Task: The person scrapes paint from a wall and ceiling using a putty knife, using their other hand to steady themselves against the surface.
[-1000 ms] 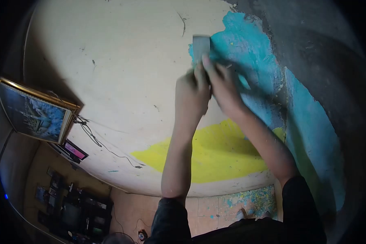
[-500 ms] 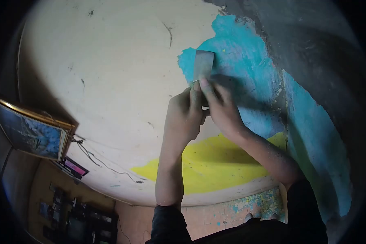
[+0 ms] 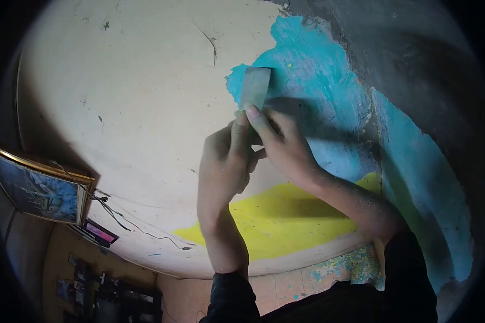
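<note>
Both my hands grip a putty knife (image 3: 256,86), its flat grey metal blade pointing up. My left hand (image 3: 223,153) is closed around its lower part, the thumb pressed along it. From the right, my right hand (image 3: 283,142) closes on it too, with the thumb at the base of the blade. The fingers hide the handle. The blade overlaps the left part of a turquoise patch (image 3: 312,70) on the wall, close to the ragged edge of the cream paint (image 3: 145,81). A shadow of the hands falls on the turquoise.
Below the hands is a yellow wall patch (image 3: 285,231). Bare grey wall (image 3: 415,70) spans the upper right. Paint flakes (image 3: 345,266) litter the tiled floor. At left hang a gold-framed picture (image 3: 37,183) and a loose cable (image 3: 145,234). Dark objects (image 3: 113,296) stand lower left.
Both hands and the putty knife have shifted slightly left along the wall, toward the cream paint. The view has also moved a little. The grip looks the same.
</note>
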